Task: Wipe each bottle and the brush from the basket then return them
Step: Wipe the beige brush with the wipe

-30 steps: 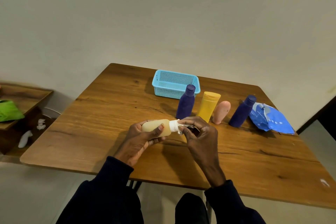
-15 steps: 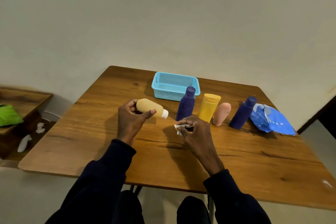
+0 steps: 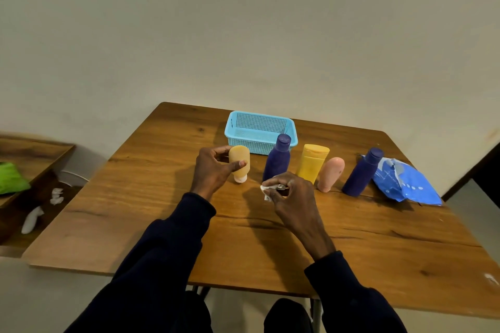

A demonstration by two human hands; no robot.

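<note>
Seated at a wooden table (image 3: 151, 205), a person in dark sleeves works through a row of toiletries. Nearest the camera, the right hand (image 3: 293, 193) hovers just over the tabletop, fingertips pinching a crumpled white wipe (image 3: 266, 192), apparently kept ready for the next item. Just beyond and to the left, the left hand (image 3: 212, 169) grips a tan bottle (image 3: 239, 161) between thumb and curled fingers, holding it inverted, its pale cap at the table surface; whether the cap touches cannot be told. The pose suggests it is being stood at the left end of the line. Its body looks smooth, matte and rounded.

Behind the hands stand a dark blue bottle (image 3: 277, 163), a yellow bottle (image 3: 312, 163), a pink bottle (image 3: 331, 174) and a second dark blue bottle (image 3: 362, 173), all upright and close together, probably staged for wiping. A blue wipes packet (image 3: 404, 185) lies at the right. Farthest back sits the light blue basket (image 3: 251, 140), nothing visible inside. No brush can be made out.
</note>
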